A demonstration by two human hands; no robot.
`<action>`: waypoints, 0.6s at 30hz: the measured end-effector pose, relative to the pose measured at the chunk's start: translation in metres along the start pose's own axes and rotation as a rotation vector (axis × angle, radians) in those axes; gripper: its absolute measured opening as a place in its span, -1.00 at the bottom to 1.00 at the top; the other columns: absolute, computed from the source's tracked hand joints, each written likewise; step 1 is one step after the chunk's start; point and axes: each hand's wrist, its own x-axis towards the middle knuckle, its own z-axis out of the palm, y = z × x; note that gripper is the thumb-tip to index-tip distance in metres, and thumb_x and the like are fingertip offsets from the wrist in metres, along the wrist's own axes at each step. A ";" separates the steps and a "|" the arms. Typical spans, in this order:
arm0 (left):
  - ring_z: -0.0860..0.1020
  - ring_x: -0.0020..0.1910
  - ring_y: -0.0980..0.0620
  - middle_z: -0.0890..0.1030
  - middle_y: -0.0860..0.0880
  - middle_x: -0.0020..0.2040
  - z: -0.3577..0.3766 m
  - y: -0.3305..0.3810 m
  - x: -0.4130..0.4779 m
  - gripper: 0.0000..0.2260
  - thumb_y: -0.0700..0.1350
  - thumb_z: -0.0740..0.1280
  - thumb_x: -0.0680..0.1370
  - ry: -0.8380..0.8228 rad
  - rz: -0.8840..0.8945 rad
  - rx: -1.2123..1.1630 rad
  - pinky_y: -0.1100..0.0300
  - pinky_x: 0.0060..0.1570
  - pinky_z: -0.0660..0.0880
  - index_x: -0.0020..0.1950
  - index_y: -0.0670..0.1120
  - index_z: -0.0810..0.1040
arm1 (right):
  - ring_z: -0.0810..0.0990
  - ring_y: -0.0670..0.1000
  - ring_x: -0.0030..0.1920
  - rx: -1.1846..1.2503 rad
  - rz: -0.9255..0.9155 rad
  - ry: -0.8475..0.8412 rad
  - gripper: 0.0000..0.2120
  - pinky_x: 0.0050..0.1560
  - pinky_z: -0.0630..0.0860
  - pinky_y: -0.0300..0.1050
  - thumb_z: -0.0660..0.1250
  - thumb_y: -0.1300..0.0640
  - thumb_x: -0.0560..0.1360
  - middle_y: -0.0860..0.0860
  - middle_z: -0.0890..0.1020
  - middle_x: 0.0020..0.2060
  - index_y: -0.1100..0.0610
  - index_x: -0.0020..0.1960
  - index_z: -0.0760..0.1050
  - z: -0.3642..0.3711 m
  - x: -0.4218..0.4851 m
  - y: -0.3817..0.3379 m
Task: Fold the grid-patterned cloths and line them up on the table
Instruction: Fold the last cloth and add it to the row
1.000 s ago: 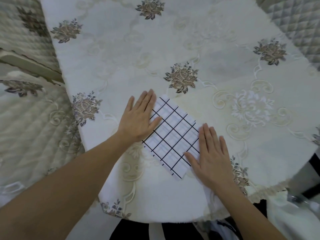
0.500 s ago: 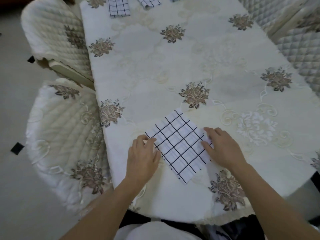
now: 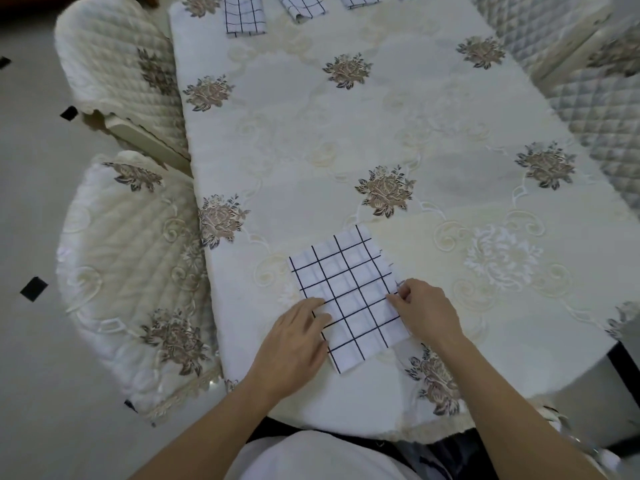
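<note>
A folded white cloth with a black grid (image 3: 349, 292) lies near the front edge of the table (image 3: 346, 140), turned at a slant. My left hand (image 3: 294, 344) rests on its lower left edge, thumb and fingers on the fabric. My right hand (image 3: 424, 311) pinches the cloth's right edge with curled fingers. At the far end of the table lie more folded grid cloths in a row: one at the left (image 3: 245, 13), one beside it (image 3: 302, 6), and another (image 3: 358, 0) partly cut off by the top of the view.
A cream floral tablecloth covers the table. Quilted chairs stand to the left (image 3: 114, 64) (image 3: 131, 271) and to the right (image 3: 595, 109). The table's front edge curves just behind my forearms.
My hands went from lying flat on the cloth to holding its side edges. The cloth has turned slightly. The view has tilted up, so the far row of folded cloths shows.
</note>
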 end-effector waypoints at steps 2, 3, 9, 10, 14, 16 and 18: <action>0.40 0.38 -0.04 0.41 -0.07 0.40 -0.001 -0.003 -0.006 -0.72 -0.10 0.31 0.55 0.002 -0.007 -0.026 0.10 0.22 0.47 0.26 -0.04 0.49 | 0.52 0.00 -0.32 0.040 0.041 -0.004 -0.74 -0.38 0.35 -0.13 0.31 -0.06 0.57 -0.05 0.54 -0.37 -0.03 -0.24 0.38 0.003 -0.007 0.001; 0.40 0.37 -0.04 0.41 -0.07 0.40 -0.001 -0.006 -0.009 -0.72 -0.09 0.30 0.55 0.004 -0.006 -0.044 0.09 0.21 0.48 0.26 -0.05 0.50 | 0.54 0.01 -0.31 0.069 0.065 0.009 -0.75 -0.36 0.38 -0.11 0.31 -0.05 0.58 -0.03 0.55 -0.37 0.00 -0.24 0.41 0.003 -0.010 0.001; 0.45 0.31 -0.07 0.39 -0.12 0.42 -0.001 -0.010 -0.011 -0.70 -0.09 0.31 0.55 0.039 -0.052 -0.118 0.04 0.25 0.48 0.29 -0.07 0.49 | 0.48 -0.06 -0.33 0.278 0.101 0.205 -0.80 -0.36 0.34 -0.17 0.34 0.01 0.58 -0.06 0.52 -0.37 0.10 -0.16 0.49 0.005 -0.028 0.000; 0.45 0.31 -0.07 0.39 -0.11 0.42 -0.001 -0.009 -0.008 -0.69 -0.08 0.30 0.55 0.042 -0.058 -0.110 0.04 0.23 0.48 0.30 -0.06 0.48 | 0.47 -0.06 -0.33 0.256 0.075 0.232 -0.80 -0.36 0.34 -0.15 0.34 0.01 0.58 -0.07 0.52 -0.37 0.08 -0.16 0.49 0.003 -0.026 -0.003; 0.43 0.36 -0.08 0.41 -0.11 0.41 -0.001 -0.005 0.003 -0.66 -0.04 0.24 0.56 0.039 -0.056 -0.091 0.02 0.22 0.47 0.33 -0.05 0.46 | 0.54 0.02 -0.21 0.138 0.045 0.260 -0.83 -0.29 0.38 -0.12 0.33 -0.02 0.58 -0.07 0.56 -0.27 0.07 -0.08 0.52 -0.005 -0.006 -0.010; 0.42 0.37 -0.09 0.41 -0.14 0.41 0.001 -0.003 0.009 -0.65 -0.04 0.21 0.57 0.027 -0.051 -0.089 0.02 0.26 0.44 0.34 -0.07 0.46 | 0.54 0.06 -0.16 0.029 0.058 0.240 -0.81 -0.24 0.40 -0.10 0.32 -0.04 0.58 -0.02 0.58 -0.18 0.09 -0.05 0.53 -0.009 0.003 -0.009; 0.42 0.37 -0.09 0.39 -0.15 0.43 0.006 -0.002 0.011 -0.66 -0.07 0.23 0.59 0.012 -0.061 -0.098 0.01 0.29 0.42 0.35 -0.09 0.47 | 0.55 0.07 -0.15 -0.082 0.076 0.214 -0.77 -0.23 0.41 -0.10 0.29 -0.09 0.58 0.00 0.59 -0.14 0.07 -0.07 0.52 -0.011 0.007 -0.005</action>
